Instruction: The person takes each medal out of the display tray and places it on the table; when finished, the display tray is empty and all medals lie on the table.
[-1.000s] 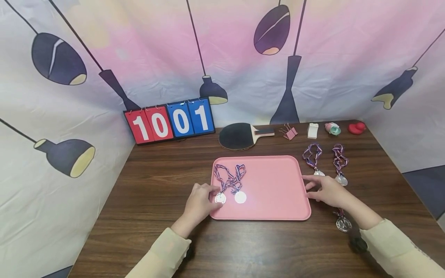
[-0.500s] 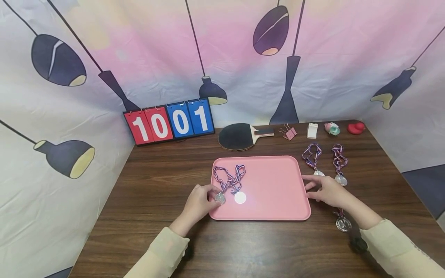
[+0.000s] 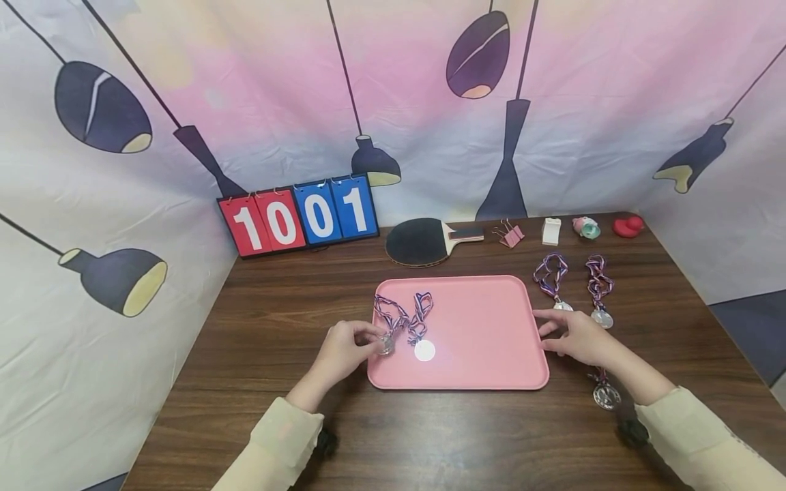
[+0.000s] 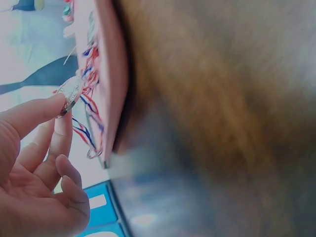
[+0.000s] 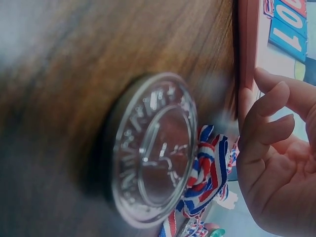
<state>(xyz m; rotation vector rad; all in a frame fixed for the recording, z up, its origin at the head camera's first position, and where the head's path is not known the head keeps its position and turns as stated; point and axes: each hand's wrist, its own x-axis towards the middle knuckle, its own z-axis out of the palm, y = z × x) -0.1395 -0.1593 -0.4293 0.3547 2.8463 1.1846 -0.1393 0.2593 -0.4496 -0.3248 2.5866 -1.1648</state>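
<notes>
My left hand [image 3: 344, 348] pinches a silver medal [image 4: 72, 93] between thumb and fingers, at the left side of the pink tray [image 3: 473, 334]. Its red, white and blue ribbon trails onto the tray. A second medal [image 3: 424, 350] lies flat in the tray, its ribbon [image 3: 421, 314] behind it. At the tray's right edge my right hand [image 3: 577, 335] rests fingertips against the rim, thumb and forefinger spread apart. Close to the right wrist, another silver medal [image 5: 155, 150] lies on the table, partly hidden ribbon attached. Two more medals [image 3: 602, 318] lie beyond that hand.
Along the back stand or lie a flip scoreboard [image 3: 301, 217], a table tennis bat [image 3: 417, 242], a pink binder clip [image 3: 511, 236], a white block [image 3: 551, 232], a small pink and green figure [image 3: 587, 228] and a red rubber duck [image 3: 628, 226]. A printed cloth [image 3: 430, 157] hangs behind.
My left hand has moved a little left and away from the tray's middle, tilting the pinched medal and drawing its ribbon along. The right hand has stayed at the tray's edge.
</notes>
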